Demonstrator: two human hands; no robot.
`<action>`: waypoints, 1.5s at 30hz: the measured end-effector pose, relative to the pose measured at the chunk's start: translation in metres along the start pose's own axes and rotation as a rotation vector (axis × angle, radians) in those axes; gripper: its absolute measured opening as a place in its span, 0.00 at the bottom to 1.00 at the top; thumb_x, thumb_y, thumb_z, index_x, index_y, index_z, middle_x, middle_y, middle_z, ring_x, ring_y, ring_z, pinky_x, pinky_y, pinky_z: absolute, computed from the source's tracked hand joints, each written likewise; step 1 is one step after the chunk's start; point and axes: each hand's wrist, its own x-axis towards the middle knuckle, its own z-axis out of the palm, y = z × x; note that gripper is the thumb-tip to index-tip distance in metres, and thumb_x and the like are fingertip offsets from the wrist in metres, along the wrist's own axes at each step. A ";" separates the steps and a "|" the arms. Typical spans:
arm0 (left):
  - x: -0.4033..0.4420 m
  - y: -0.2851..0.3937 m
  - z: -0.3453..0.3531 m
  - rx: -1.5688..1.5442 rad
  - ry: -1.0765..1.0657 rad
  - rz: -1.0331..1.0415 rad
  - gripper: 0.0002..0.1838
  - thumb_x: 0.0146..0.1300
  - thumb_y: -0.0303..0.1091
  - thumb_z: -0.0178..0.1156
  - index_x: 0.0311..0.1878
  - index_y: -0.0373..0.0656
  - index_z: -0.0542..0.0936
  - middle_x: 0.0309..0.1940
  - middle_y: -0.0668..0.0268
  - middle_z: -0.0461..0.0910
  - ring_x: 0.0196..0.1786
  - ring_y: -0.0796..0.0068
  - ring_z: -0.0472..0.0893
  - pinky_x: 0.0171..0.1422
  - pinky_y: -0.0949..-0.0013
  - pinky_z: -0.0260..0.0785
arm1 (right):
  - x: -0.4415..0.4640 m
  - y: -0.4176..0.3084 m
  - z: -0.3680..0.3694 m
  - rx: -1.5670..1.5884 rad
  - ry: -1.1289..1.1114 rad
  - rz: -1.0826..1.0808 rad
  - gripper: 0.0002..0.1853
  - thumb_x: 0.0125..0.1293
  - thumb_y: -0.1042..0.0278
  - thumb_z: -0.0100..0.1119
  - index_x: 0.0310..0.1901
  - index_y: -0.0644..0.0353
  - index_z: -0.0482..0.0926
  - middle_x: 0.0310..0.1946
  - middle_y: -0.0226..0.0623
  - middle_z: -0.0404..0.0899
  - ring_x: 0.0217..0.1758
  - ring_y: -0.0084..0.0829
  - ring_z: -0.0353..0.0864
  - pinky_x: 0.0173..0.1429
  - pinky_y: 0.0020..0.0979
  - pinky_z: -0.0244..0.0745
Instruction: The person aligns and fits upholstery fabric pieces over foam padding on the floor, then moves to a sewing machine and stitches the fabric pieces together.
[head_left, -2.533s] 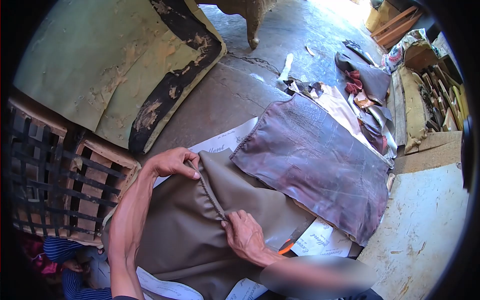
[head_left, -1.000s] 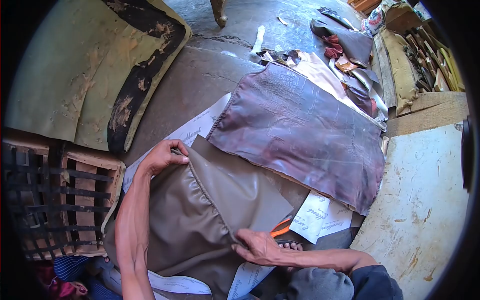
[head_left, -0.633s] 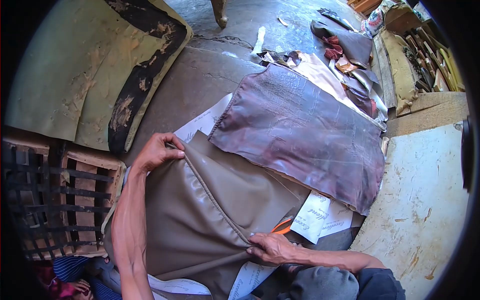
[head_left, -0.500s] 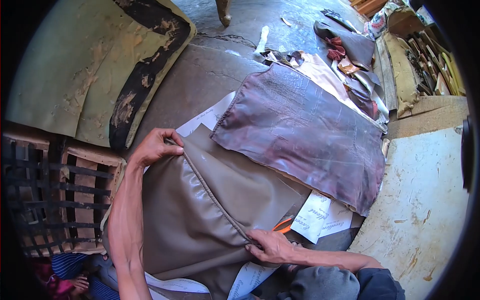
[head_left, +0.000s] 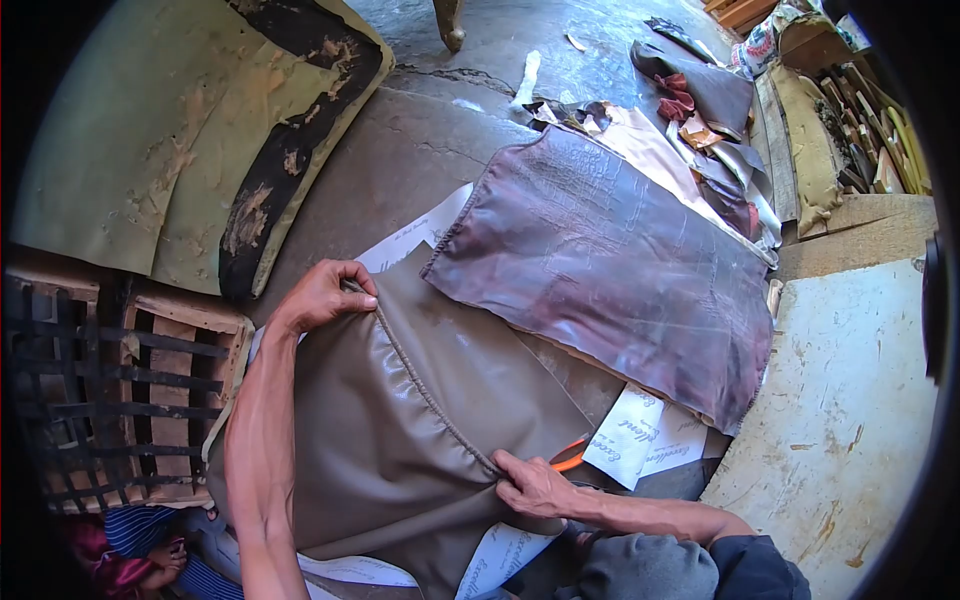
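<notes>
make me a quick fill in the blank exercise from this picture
The right hand pinches the seam of the brown sheet lower in the picture; the ____ hand pinches it higher.
The bright curved piece beside the right hand is ____ in colour.
The script word printed on the white strips is ____.
The straps crossing the wooden frame are ____.
Missing words: left; orange; Excellent; black

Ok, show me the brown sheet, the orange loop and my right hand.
Brown sheet (head_left: 395, 440), head view: its broad middle part.
Orange loop (head_left: 569, 464), head view: its lower curve.
Right hand (head_left: 535, 488), head view: its back.
</notes>
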 end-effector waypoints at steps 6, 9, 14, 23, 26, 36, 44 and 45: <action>-0.002 0.008 -0.004 -0.033 -0.019 0.004 0.10 0.53 0.26 0.74 0.37 0.38 0.85 0.34 0.70 0.85 0.40 0.80 0.81 0.51 0.73 0.72 | -0.011 -0.001 0.001 -0.028 0.074 -0.126 0.15 0.64 0.68 0.54 0.51 0.61 0.68 0.35 0.56 0.81 0.40 0.61 0.81 0.42 0.55 0.75; -0.009 0.009 -0.010 -0.143 -0.048 -0.075 0.11 0.52 0.26 0.75 0.39 0.39 0.85 0.34 0.70 0.84 0.40 0.79 0.81 0.51 0.72 0.72 | -0.009 0.006 0.003 -0.044 0.056 -0.152 0.19 0.66 0.65 0.55 0.57 0.60 0.70 0.37 0.54 0.82 0.42 0.58 0.83 0.46 0.53 0.77; 0.004 -0.005 0.006 -0.064 -0.021 -0.010 0.10 0.54 0.27 0.74 0.40 0.41 0.85 0.34 0.72 0.83 0.40 0.81 0.80 0.50 0.73 0.71 | -0.007 0.013 -0.010 0.120 0.048 -0.042 0.27 0.74 0.45 0.58 0.64 0.57 0.77 0.42 0.49 0.83 0.49 0.51 0.84 0.56 0.47 0.78; 0.015 -0.013 0.019 0.029 -0.021 -0.026 0.11 0.54 0.29 0.76 0.41 0.43 0.86 0.33 0.73 0.83 0.39 0.80 0.78 0.48 0.71 0.69 | 0.053 0.030 -0.052 -0.458 0.691 0.198 0.28 0.67 0.52 0.66 0.61 0.62 0.73 0.48 0.48 0.75 0.55 0.50 0.75 0.57 0.48 0.71; 0.016 -0.011 0.022 0.025 -0.007 -0.010 0.11 0.54 0.30 0.76 0.40 0.43 0.86 0.32 0.73 0.83 0.38 0.80 0.78 0.46 0.72 0.68 | 0.061 0.034 -0.048 -0.559 0.695 0.195 0.22 0.66 0.54 0.67 0.53 0.60 0.75 0.48 0.48 0.75 0.53 0.49 0.74 0.54 0.49 0.69; 0.012 -0.017 0.030 0.127 0.107 -0.057 0.10 0.57 0.33 0.75 0.40 0.41 0.86 0.32 0.71 0.83 0.38 0.79 0.79 0.48 0.69 0.71 | 0.056 0.054 -0.052 -0.455 0.796 0.022 0.11 0.73 0.63 0.60 0.43 0.59 0.70 0.36 0.48 0.79 0.38 0.55 0.81 0.40 0.54 0.74; -0.057 0.001 0.100 0.557 0.820 0.247 0.19 0.68 0.31 0.61 0.61 0.36 0.80 0.63 0.47 0.78 0.67 0.47 0.75 0.73 0.52 0.64 | 0.048 0.012 -0.050 -0.834 0.950 -0.062 0.23 0.66 0.66 0.64 0.61 0.62 0.74 0.56 0.51 0.76 0.57 0.52 0.78 0.56 0.48 0.75; -0.081 0.009 0.117 0.544 0.855 0.212 0.22 0.69 0.31 0.60 0.65 0.36 0.78 0.67 0.47 0.75 0.72 0.45 0.71 0.77 0.51 0.61 | 0.045 -0.003 -0.046 -0.630 0.907 -0.222 0.28 0.62 0.69 0.64 0.64 0.65 0.74 0.60 0.57 0.74 0.61 0.57 0.76 0.64 0.52 0.73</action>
